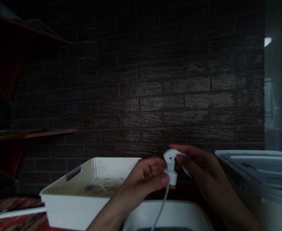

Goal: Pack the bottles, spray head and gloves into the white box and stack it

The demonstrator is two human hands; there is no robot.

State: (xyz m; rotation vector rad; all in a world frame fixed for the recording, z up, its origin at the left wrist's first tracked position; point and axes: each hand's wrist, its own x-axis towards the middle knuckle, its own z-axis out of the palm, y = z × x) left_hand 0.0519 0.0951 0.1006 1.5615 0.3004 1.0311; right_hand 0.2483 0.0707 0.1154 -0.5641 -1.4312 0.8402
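A white trigger spray head is held up between both hands, its thin dip tube hanging down and leftward. My left hand pinches the collar between thumb and fingers. My right hand grips the upper part of the head, thumb on its near side. No bottle is attached to the collar. Directly beneath the tube is a white container; the lower end of the tube runs out of the picture at the bottom.
Left of the hands stands a white perforated basket with tangled pale things inside, hard to make out. A lidded bin is at the right. Behind rises a dark brick wall; wall shelves jut in from the left.
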